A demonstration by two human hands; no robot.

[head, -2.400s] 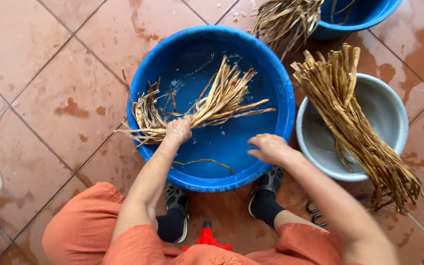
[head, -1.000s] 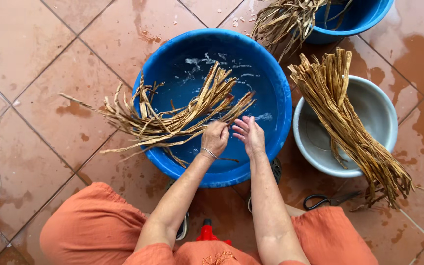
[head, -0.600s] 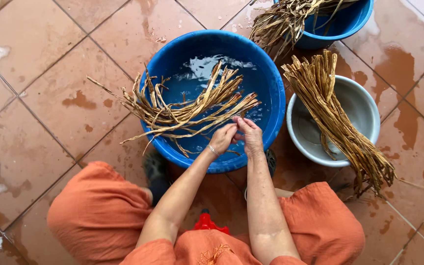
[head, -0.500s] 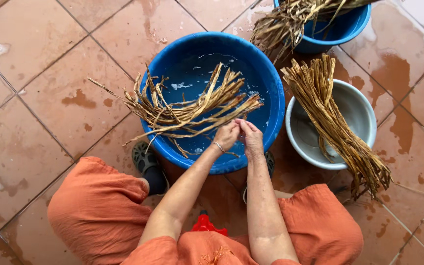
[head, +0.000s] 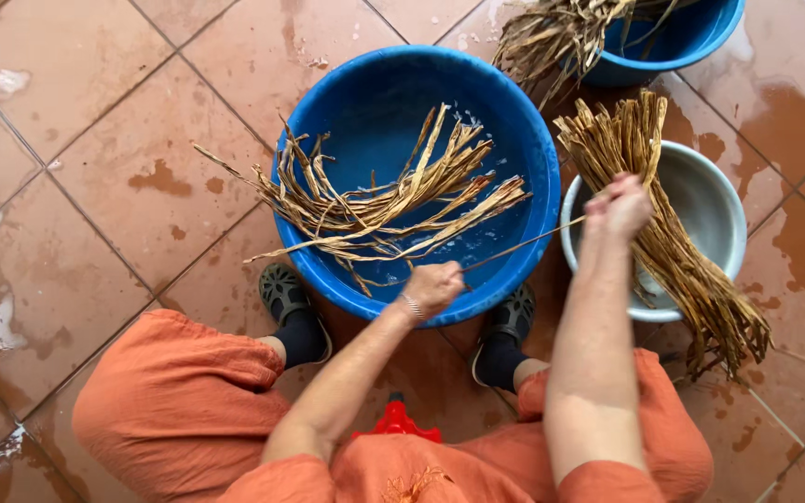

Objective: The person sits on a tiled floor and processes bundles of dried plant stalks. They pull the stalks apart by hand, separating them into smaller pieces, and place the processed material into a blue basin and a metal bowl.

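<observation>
A big blue basin (head: pixel 524 140) with water holds a loose bunch of tan dried strips (head: pixel 375 200). My left hand (head: pixel 432 287) grips the near ends of that bunch at the basin's front rim. My right hand (head: pixel 617 207) is raised over the grey metal bowl (head: pixel 710 200) and pinches one thin strip (head: pixel 524 244), stretched taut between both hands. A thick bundle of dried strips (head: pixel 668 233) lies across the metal bowl.
A second blue tub (head: pixel 682 42) at the top right holds more dried fibres (head: pixel 556 37). The floor is wet terracotta tile (head: pixel 95 140). My feet in dark clogs (head: pixel 286 293) sit just below the basin; orange trousers fill the bottom.
My hands were together at the basin's front rim. Now the right hand has pulled away to the right over the metal bowl, drawing one strip out of the bunch.
</observation>
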